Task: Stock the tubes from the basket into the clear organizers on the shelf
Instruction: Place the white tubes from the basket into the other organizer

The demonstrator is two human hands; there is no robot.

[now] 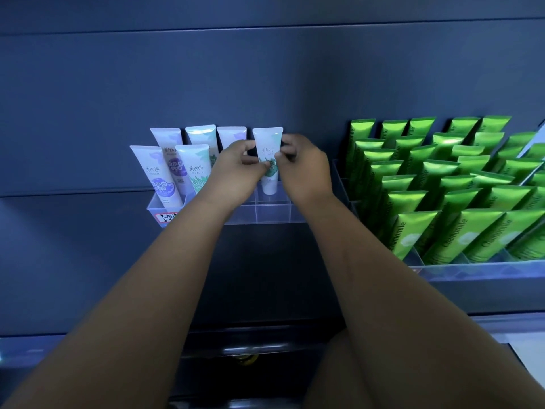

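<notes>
- Head view: your left hand [236,169] and right hand [300,169] pinch a white tube [267,152] standing in the clear organizer [274,212].
- Five tubes already stand there; front slots remain unfilled; basket unseen.

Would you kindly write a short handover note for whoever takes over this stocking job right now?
Left hand: pinches the white plastic tube with green leaf print from its left side.
Right hand: pinches the same tube from the right.
The tube stands cap down in the rear right compartment of the small clear plastic organizer, not yet released.
Done: five other white tubes stand in it; the large clear organizer alongside is packed with shiny green tubes.
Left: let go; front right compartments look unfilled. The basket is out of view.
</notes>
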